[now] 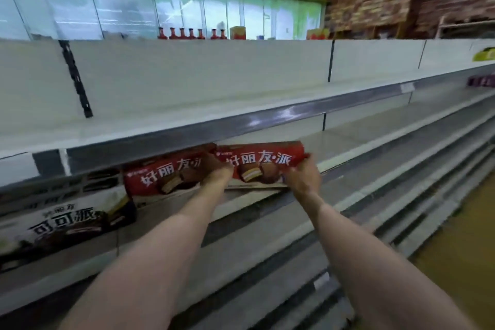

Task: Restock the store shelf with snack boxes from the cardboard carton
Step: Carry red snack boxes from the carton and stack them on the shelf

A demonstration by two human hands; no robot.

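A red snack box (263, 162) with white lettering and a chocolate pie picture sits at the front of the second shelf (348, 158), under the top shelf's lip. My left hand (218, 173) grips its left end and my right hand (304, 175) grips its right end. Just to its left stands another red snack box (166, 177) of the same kind. Further left is a larger white and dark snack box (64, 220). The cardboard carton is out of view.
The top shelf (160, 126) is bare, with a grey price rail along its front. Lower shelves (348, 238) step down to the right toward a yellowish floor (460, 244). Red bottles (192, 33) stand behind the shelf's back panel. Purple packs (480, 80) lie far right.
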